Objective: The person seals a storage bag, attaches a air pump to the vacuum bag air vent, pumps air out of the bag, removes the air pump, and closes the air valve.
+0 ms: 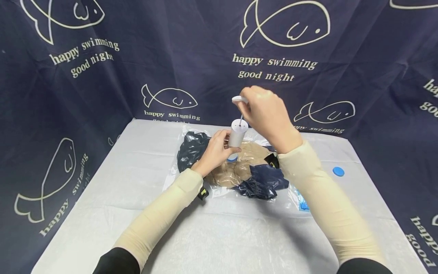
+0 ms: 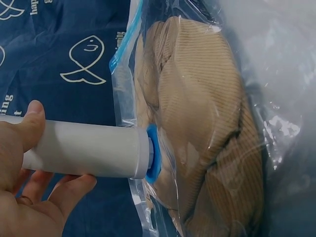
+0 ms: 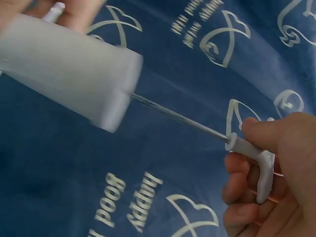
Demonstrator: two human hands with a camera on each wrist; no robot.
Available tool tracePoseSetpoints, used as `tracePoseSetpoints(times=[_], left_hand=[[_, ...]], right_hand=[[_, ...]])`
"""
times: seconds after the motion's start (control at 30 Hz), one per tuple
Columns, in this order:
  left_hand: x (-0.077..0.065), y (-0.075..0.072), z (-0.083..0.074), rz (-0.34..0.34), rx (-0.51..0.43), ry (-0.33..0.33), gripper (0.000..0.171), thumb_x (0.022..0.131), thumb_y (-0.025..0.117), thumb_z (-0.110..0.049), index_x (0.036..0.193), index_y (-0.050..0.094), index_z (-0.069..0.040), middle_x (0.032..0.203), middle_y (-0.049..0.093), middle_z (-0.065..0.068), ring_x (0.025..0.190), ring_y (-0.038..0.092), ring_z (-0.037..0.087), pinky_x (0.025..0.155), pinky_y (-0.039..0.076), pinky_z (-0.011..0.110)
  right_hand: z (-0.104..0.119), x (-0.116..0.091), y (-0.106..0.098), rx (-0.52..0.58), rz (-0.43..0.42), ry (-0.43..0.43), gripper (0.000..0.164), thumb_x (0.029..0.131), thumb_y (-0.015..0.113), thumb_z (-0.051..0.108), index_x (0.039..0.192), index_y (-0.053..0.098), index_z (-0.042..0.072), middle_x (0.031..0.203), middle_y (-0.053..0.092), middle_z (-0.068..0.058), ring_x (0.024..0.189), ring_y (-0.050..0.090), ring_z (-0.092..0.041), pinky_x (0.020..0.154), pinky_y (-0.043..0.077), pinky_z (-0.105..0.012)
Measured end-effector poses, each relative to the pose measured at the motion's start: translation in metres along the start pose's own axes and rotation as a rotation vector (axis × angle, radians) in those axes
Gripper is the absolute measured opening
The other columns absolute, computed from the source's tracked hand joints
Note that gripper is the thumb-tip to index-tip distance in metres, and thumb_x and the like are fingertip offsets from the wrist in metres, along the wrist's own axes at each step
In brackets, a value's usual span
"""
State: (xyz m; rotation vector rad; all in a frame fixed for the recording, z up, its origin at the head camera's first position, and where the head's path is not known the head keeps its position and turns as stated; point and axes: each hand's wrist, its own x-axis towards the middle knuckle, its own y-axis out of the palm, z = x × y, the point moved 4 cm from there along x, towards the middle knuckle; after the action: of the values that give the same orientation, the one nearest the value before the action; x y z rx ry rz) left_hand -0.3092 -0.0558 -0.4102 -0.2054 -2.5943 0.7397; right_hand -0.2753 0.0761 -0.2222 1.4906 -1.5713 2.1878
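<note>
A white hand pump (image 1: pixel 237 136) stands on the blue valve (image 2: pixel 154 153) of a clear vacuum storage bag (image 2: pixel 281 108). My left hand (image 1: pixel 216 147) grips the barrel, thumb on one side and fingers on the other. Above it, my right hand (image 1: pixel 268 114) holds the pump's white handle (image 3: pixel 265 173), its fingers curled round the grip. The thin metal rod (image 3: pixel 180 117) shows between handle and barrel, so the plunger is drawn out. Inside the bag lie a tan ribbed garment (image 2: pixel 207 98) and dark garments (image 1: pixel 195 148), under the plastic.
A round blue cap (image 1: pixel 338 171) lies on the white-covered table (image 1: pixel 219 239) to the right. The bag's blue slider piece (image 1: pixel 303 201) shows at its right end, near my right forearm. Dark blue cloth (image 1: pixel 212 57) printed with fish hangs behind and at both sides.
</note>
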Motion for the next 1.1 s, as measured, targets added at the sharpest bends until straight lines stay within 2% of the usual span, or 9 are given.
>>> tracePoseSetpoints(times=[0.2,0.43,0.53,0.67,0.83,0.93,1.1], left_hand=[[-0.001,0.001,0.002,0.011,-0.014,-0.007,0.055,0.086,0.086,-0.02,0.129,0.058,-0.002,0.12,0.06,0.015,0.107,0.067,0.027,0.093,0.06,0.035],[0.0,0.0,0.001,0.005,-0.026,-0.02,0.053,0.085,0.086,-0.019,0.127,0.059,-0.002,0.119,0.061,0.015,0.108,0.067,0.027,0.094,0.06,0.037],[0.0,0.0,0.001,0.004,-0.024,-0.022,0.053,0.085,0.086,-0.019,0.127,0.059,-0.001,0.119,0.061,0.015,0.108,0.067,0.026,0.094,0.06,0.034],[0.001,0.001,0.0,0.005,-0.012,-0.013,0.053,0.085,0.086,-0.019,0.127,0.059,-0.001,0.119,0.062,0.014,0.107,0.068,0.025,0.092,0.06,0.03],[0.0,0.001,0.0,0.005,-0.024,-0.007,0.054,0.085,0.086,-0.018,0.129,0.059,-0.002,0.12,0.061,0.015,0.108,0.067,0.026,0.093,0.06,0.035],[-0.001,0.002,0.0,0.005,-0.019,-0.005,0.053,0.085,0.086,-0.018,0.128,0.059,-0.001,0.12,0.061,0.016,0.109,0.067,0.026,0.094,0.06,0.036],[-0.002,0.003,-0.001,0.002,-0.013,0.002,0.053,0.085,0.086,-0.018,0.128,0.059,-0.002,0.12,0.061,0.016,0.11,0.067,0.027,0.094,0.06,0.036]], right_hand=[[-0.001,-0.018,0.028,-0.006,0.15,0.047,0.027,0.102,0.064,0.022,0.082,0.057,0.005,0.069,0.057,-0.011,0.056,0.056,-0.031,0.049,0.049,-0.048],[-0.003,-0.029,0.047,-0.009,0.232,0.085,0.026,0.104,0.061,0.025,0.087,0.06,0.006,0.074,0.065,-0.012,0.058,0.061,-0.033,0.049,0.051,-0.049],[-0.004,-0.03,0.052,-0.006,0.254,0.093,0.024,0.106,0.056,0.023,0.091,0.06,0.006,0.078,0.065,-0.011,0.061,0.063,-0.033,0.052,0.052,-0.049],[-0.003,-0.032,0.052,-0.014,0.247,0.087,0.025,0.106,0.055,0.022,0.089,0.059,0.005,0.075,0.061,-0.011,0.059,0.062,-0.033,0.051,0.051,-0.049],[-0.005,-0.031,0.047,-0.015,0.268,0.1,0.028,0.105,0.057,0.025,0.086,0.058,0.006,0.071,0.061,-0.011,0.058,0.06,-0.032,0.05,0.051,-0.048],[-0.005,-0.027,0.041,0.01,0.274,0.11,0.024,0.101,0.061,0.02,0.082,0.06,0.005,0.07,0.06,-0.011,0.061,0.059,-0.031,0.054,0.052,-0.049],[-0.005,-0.018,0.023,0.053,0.205,0.093,0.022,0.095,0.067,0.014,0.076,0.063,0.003,0.068,0.058,-0.011,0.061,0.055,-0.029,0.057,0.05,-0.044]])
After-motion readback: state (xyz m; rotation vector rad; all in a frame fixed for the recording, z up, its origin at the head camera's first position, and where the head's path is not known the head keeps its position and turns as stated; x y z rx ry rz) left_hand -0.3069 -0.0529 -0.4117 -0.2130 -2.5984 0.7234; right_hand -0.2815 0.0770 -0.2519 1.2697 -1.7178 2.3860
